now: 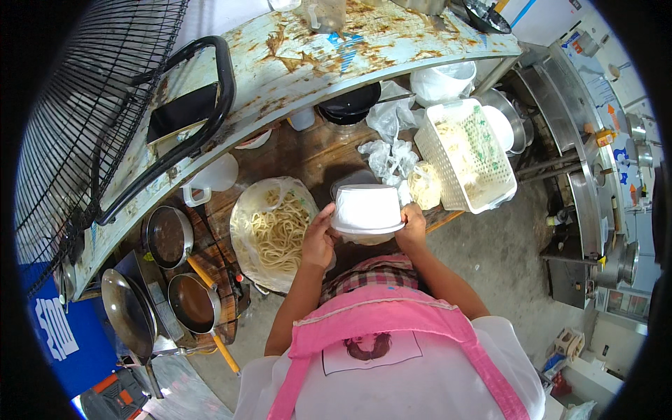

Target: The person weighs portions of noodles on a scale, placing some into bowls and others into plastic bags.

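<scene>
Both hands hold a white plastic bowl or tub in front of me at the table's near edge. Its wide rim faces my body and its narrower base points away. My left hand grips the left side of the rim, and my right hand the right side. A pale yellowish edge shows just beneath the rim; what it belongs to is hidden. Left of my left hand, thick noodles lie in a plastic-lined round container. Beyond my right hand, a plastic bag of noodles rests against a white perforated basket.
Pans with brown contents stand at left, their orange handles jutting toward me. A rusty shelf overhangs the wooden table, bearing a phone beside a black fan. Crumpled plastic bags lie beyond the bowl.
</scene>
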The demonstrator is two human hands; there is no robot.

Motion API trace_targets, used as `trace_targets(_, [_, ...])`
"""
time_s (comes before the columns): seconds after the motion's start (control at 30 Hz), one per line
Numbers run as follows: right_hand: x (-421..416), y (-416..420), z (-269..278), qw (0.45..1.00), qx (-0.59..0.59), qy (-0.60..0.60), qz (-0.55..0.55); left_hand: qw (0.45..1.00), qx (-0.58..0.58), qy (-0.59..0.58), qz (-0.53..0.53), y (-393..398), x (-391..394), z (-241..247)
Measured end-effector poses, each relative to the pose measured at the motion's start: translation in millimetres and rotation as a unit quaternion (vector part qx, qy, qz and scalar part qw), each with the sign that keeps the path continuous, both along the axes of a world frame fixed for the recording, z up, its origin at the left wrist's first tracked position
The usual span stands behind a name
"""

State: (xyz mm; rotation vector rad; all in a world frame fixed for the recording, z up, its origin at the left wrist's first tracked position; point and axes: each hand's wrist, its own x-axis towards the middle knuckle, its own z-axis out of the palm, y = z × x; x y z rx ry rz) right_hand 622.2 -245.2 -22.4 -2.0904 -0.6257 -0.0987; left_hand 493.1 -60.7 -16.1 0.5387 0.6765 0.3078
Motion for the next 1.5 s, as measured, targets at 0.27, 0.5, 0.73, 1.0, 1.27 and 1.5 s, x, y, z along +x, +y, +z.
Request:
trace_targets(0.27, [0.1,0.1,-12.9,0.925,0.227,0.305,-0.001,0.996,0.044,-0.074,-0.005,8.3,0.9,2.0])
trace_targets(0.5, [-2.2,22.9,19.1,0.817,0.323,0.459,-0.135,0.957,0.274,0.018,-0.097,8.5,-5.3,47.0])
trace_targets(0.73, [40.5,69.4,11.9,0.791,0.185,0.579,-0.068,0.756,0.607,0.175,-0.171,-9.1,-38.4,57.8])
trace_targets(1.0, [48.7,156.5,-21.4,0.778,0.085,0.621,-0.043,0.574,0.759,0.284,-0.114,-13.4,-49.4,45.0])
trace_targets(1.27, [16.5,59.6,18.1,0.814,0.211,0.502,0.203,0.580,0.727,0.366,-0.037,-2.1,-65.9,15.1])
trace_targets(1.5, [0.2,-7.7,59.4,0.728,0.319,0.605,0.047,0.633,0.760,0.147,-0.014,5.7,-47.8,37.9])
